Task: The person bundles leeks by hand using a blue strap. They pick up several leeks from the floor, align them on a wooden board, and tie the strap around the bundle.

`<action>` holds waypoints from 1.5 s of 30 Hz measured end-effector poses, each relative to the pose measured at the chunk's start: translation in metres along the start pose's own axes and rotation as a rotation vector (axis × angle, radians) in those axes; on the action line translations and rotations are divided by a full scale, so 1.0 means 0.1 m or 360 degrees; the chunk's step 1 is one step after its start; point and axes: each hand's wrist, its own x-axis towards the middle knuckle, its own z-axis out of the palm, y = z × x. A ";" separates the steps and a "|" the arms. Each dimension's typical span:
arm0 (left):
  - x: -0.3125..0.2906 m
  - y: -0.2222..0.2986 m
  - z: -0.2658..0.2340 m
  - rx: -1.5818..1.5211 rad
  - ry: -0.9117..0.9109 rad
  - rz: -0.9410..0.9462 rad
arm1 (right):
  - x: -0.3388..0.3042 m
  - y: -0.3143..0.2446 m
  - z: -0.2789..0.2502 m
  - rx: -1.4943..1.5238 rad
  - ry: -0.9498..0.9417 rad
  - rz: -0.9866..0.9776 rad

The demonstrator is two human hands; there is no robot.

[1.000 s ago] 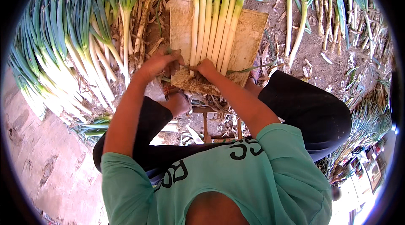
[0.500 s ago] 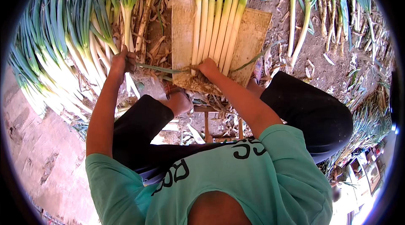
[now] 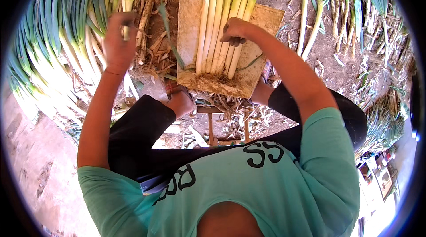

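Several leeks (image 3: 218, 32) lie side by side on a worn board (image 3: 188, 23) in front of me, their white stems and roots toward me. Over the right-hand stems is my right hand (image 3: 237, 31), fingers curled inward; whether anything is in them is hidden. My left hand (image 3: 120, 43) is raised at a single leek (image 3: 127, 3) at the edge of the left pile and overlaps its stem. Motion blurs its fingers, so its grip is unclear. Between the pile and the board hangs a green leaf strip (image 3: 171, 37), its lower end at the board's left edge.
A big pile of leeks (image 3: 57, 59) fills the left side. More leeks (image 3: 317, 23) lie on the soil to the right, beside trimmed stalks. Dry leaf scraps (image 3: 157, 57) litter the ground. A small wooden frame (image 3: 211, 126) stands between my legs.
My left hand has let go of the leaf strip and moved up to the leek. The right hand has lifted from the root ends and moved farther up the stems.
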 end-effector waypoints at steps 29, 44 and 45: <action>-0.94 0.23 1.26 0.0923 -0.1663 0.0980 | 0.27 0.64 1.62 -0.0889 0.0915 -0.0590; -0.35 0.22 1.54 0.0776 -0.0991 -0.0021 | 0.24 0.66 1.64 -0.0791 0.1032 -0.0548; -0.28 0.19 1.51 0.0687 -0.1048 0.0017 | 0.25 0.68 1.67 -0.0776 0.1034 -0.0546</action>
